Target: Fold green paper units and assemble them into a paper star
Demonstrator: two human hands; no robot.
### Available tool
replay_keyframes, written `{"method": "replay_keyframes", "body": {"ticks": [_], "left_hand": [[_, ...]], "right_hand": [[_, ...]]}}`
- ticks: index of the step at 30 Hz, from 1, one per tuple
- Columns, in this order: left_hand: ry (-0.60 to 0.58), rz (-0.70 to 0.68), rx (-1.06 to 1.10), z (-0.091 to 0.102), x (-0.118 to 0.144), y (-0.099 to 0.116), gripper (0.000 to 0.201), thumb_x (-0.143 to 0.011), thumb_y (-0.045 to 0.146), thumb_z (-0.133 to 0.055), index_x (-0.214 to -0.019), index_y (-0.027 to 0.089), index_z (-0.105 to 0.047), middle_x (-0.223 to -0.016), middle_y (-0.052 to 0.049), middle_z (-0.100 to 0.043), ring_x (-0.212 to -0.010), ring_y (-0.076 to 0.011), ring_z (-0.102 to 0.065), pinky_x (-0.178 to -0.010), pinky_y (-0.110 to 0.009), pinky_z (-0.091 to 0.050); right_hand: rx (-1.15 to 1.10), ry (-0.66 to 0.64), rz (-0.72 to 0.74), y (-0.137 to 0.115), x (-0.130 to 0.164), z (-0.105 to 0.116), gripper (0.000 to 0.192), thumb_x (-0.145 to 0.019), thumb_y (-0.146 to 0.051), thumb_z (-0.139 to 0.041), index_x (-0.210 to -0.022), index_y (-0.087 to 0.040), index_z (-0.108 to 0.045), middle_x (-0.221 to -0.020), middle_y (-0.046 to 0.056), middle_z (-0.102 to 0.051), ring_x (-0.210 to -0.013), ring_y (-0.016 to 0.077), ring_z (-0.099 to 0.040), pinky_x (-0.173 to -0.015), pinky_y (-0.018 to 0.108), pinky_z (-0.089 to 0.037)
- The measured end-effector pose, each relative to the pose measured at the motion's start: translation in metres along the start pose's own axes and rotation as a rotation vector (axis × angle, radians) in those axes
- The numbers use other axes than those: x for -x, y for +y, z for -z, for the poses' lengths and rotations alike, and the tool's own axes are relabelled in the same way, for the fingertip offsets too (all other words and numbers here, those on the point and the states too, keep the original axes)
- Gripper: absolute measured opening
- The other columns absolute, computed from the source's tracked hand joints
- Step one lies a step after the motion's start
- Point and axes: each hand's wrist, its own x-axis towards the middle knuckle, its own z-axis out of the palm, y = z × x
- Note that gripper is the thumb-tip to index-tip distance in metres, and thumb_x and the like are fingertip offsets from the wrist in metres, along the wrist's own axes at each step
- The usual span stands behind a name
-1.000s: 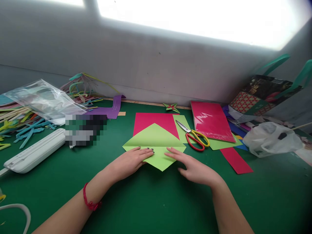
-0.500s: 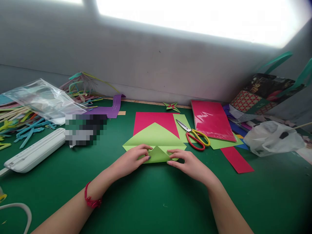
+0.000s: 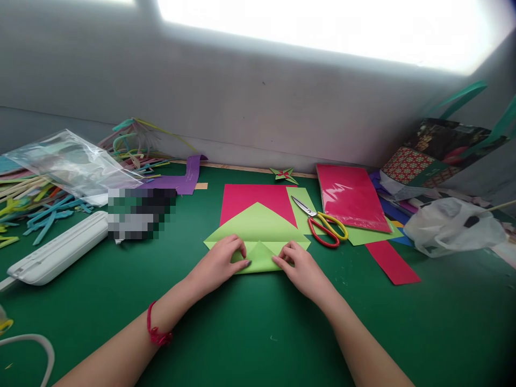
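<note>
Where the head camera looks down on the green bench (image 3: 250,333), I have a light green sheet (image 3: 258,223) lying right in front, set as a diamond between my two grips. My left grip (image 3: 242,255) is closed on the near left part of it, thumb along the folded edge and fingers curled just beyond. My right grip (image 3: 282,257) is closed too, thumb and forefinger pinching the same sheet on the near right. Between them I see the near corner turned over as a flap (image 3: 260,259), its tip pointing away from me and reaching the crease that runs across the sheet. The far half spreads out past both grips, and its far corner overlaps a red sheet (image 3: 242,199). Just to the right, I make out scissors (image 3: 324,228) with one red and one yellow handle, partly over a green strip (image 3: 298,196). Beyond the red sheet rests a small paper star (image 3: 284,175). A red packet (image 3: 355,199) lies farther right, well apart from my grips. My left wrist wears a red bracelet (image 3: 158,330).
</note>
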Motion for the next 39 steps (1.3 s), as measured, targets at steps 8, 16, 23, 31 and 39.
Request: {"method": "replay_keyframes", "body": {"ticks": [8,16,23,31,39], "left_hand": [[0.103,-0.099,-0.237,-0.013,0.002,0.003,0.022,-0.086,0.023,-0.039,-0.105,0.022,-0.051,-0.105,-0.006,-0.055,-0.098,-0.0212,-0.052,-0.082,-0.035,-0.043],[0.054,-0.231,-0.520,-0.025,0.008,0.015,0.037,-0.092,0.028,-0.030,-0.126,0.020,-0.040,-0.133,-0.009,-0.043,-0.119,-0.0222,-0.041,-0.098,-0.042,-0.034],[-0.029,-0.195,-0.608,-0.033,0.010,0.011,0.046,-0.091,0.038,-0.027,-0.135,0.025,-0.027,-0.145,-0.007,-0.019,-0.131,-0.0250,-0.018,-0.103,-0.048,-0.022],[-0.041,-0.183,-0.573,-0.032,0.010,0.010,0.045,-0.092,0.038,-0.026,-0.136,0.027,-0.025,-0.145,-0.004,-0.020,-0.131,-0.0227,-0.021,-0.104,-0.045,-0.022],[-0.018,-0.139,-0.553,-0.032,0.005,0.010,0.043,-0.092,0.036,-0.027,-0.134,0.026,-0.031,-0.141,-0.005,-0.030,-0.127,-0.0225,-0.030,-0.102,-0.043,-0.026]], "right_hand": [[0.157,0.064,0.001,0.002,-0.003,-0.011,0.028,-0.086,-0.034,-0.040,-0.061,-0.020,-0.045,-0.071,0.000,-0.049,-0.065,0.0126,-0.048,-0.057,0.024,-0.037],[0.232,0.096,0.022,-0.002,-0.004,-0.015,0.029,-0.086,-0.029,-0.039,-0.059,-0.019,-0.043,-0.067,0.001,-0.050,-0.066,0.0146,-0.048,-0.061,0.026,-0.035],[0.217,0.065,-0.007,-0.003,-0.004,-0.016,0.028,-0.086,-0.029,-0.040,-0.059,-0.019,-0.039,-0.065,0.000,-0.051,-0.064,0.0141,-0.048,-0.059,0.025,-0.033],[0.184,0.052,-0.004,0.000,-0.005,-0.016,0.029,-0.085,-0.032,-0.042,-0.059,-0.020,-0.040,-0.064,0.000,-0.050,-0.064,0.0144,-0.048,-0.059,0.026,-0.033],[0.182,0.036,-0.011,-0.001,-0.005,-0.016,0.028,-0.084,-0.032,-0.043,-0.059,-0.020,-0.042,-0.063,-0.001,-0.050,-0.063,0.0133,-0.048,-0.058,0.025,-0.034]]}}
